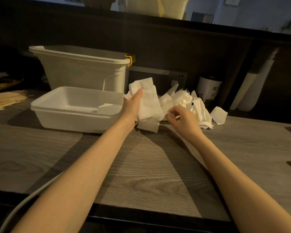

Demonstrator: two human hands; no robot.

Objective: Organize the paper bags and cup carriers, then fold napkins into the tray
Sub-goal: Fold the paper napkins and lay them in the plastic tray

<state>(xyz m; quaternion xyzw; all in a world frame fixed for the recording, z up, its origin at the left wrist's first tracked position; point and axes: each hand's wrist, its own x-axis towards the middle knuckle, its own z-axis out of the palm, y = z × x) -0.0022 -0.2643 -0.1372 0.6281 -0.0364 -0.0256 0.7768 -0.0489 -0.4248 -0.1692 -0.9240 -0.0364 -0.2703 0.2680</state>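
Two hands at the napkin heap, tray kept close

Two containers are set at centre left of the frame: a tall lidded bin (84,68) is pushed back against the dark wall, and the low white tray (74,113) is placed just in front of it, near enough for folded sheets to be dropped in; a few folded napkins (108,108) are already laid in its right end. Brown paper bags (7,99) are stacked at the far left edge. The loose napkin pile (188,105) is heaped right of centre, beside the tray. One napkin (148,100) is held up, clamped by the left hand (132,105), probably for folding. The right hand (181,116) is curled at the pile's edge; whether a sheet is pinched cannot be told
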